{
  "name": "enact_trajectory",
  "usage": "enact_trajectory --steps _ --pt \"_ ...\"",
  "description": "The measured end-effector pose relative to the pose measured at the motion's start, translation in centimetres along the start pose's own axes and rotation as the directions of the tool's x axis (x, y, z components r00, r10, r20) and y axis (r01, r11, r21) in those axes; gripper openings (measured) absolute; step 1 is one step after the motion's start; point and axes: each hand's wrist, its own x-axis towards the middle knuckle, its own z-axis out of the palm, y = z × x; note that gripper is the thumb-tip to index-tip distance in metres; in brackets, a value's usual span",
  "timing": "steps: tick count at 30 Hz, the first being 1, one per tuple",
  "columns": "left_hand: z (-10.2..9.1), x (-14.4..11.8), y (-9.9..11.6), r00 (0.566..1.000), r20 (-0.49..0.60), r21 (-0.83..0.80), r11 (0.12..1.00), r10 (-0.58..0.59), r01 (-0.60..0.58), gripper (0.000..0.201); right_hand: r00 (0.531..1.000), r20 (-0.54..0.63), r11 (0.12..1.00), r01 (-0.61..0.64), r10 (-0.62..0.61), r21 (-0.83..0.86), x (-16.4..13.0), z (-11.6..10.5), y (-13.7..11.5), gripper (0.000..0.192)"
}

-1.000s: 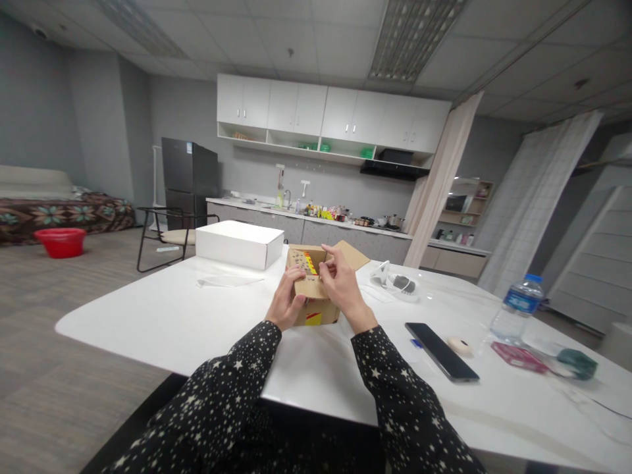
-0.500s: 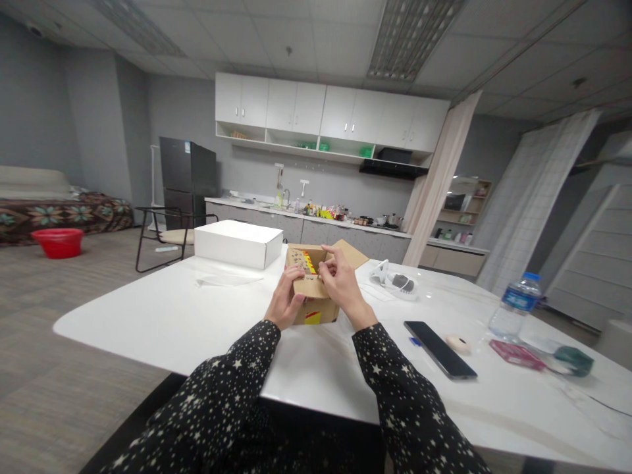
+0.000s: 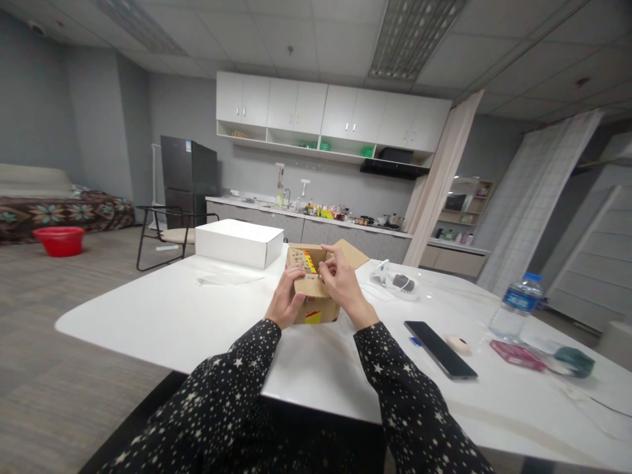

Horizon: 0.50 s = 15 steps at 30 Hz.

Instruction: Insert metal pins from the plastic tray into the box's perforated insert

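Fingers (image 3: 330,268) of right hand (image 3: 343,288) curled together on the near flap of a small cardboard box (image 3: 315,289), pinching its upper edge. Left hand (image 3: 285,301) wrapped round the box's left near corner, thumb on the front wall, fingers clamped against the side. Box standing upright on the white table (image 3: 162,316), about midway along its width and set back from the near edge, between both wrists. Far flap tilted up and away to the right; yellow and red print visible inside, and a yellow-red label low on the front wall. Contents too small to make out.

Closed white box (image 3: 238,243) lying near the far edge of the table, just behind and to the left of the cardboard one, not touching it. Clear wrapped bundle (image 3: 397,282) to the right of the hands, toward the far edge. Black phone (image 3: 440,359) flat on the table toward the right, closer to the near edge, with a small pale oval thing (image 3: 458,343) just beside it. Water bottle (image 3: 515,305) upright toward the right end, well apart from the hands. Both sleeves dark with a white star print.
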Motion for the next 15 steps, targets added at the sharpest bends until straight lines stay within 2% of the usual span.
enact_trajectory --steps 3,8,12,15 --pt "0.05 -0.08 -0.08 1.0 -0.001 0.006 1.0 -0.01 0.01 0.058 0.999 -0.01 0.999 -0.033 0.033 0.012 0.0 -0.01 -0.03 0.036" --pt "0.1 -0.12 -0.33 1.0 -0.005 0.008 1.0 0.018 -0.018 0.056 1.0 0.006 1.0 0.008 -0.008 0.008 0.05 0.04 0.22 0.036" --pt "0.13 -0.12 -0.47 0.999 -0.008 0.01 0.999 0.041 -0.041 0.055 0.999 -0.014 0.999 -0.038 0.038 0.023 0.06 0.07 0.39 0.036" --pt "0.15 -0.12 -0.48 0.999 -0.01 0.014 0.999 0.046 -0.046 0.054 1.0 0.011 1.0 0.001 -0.001 0.007 0.02 0.03 0.17 0.036"
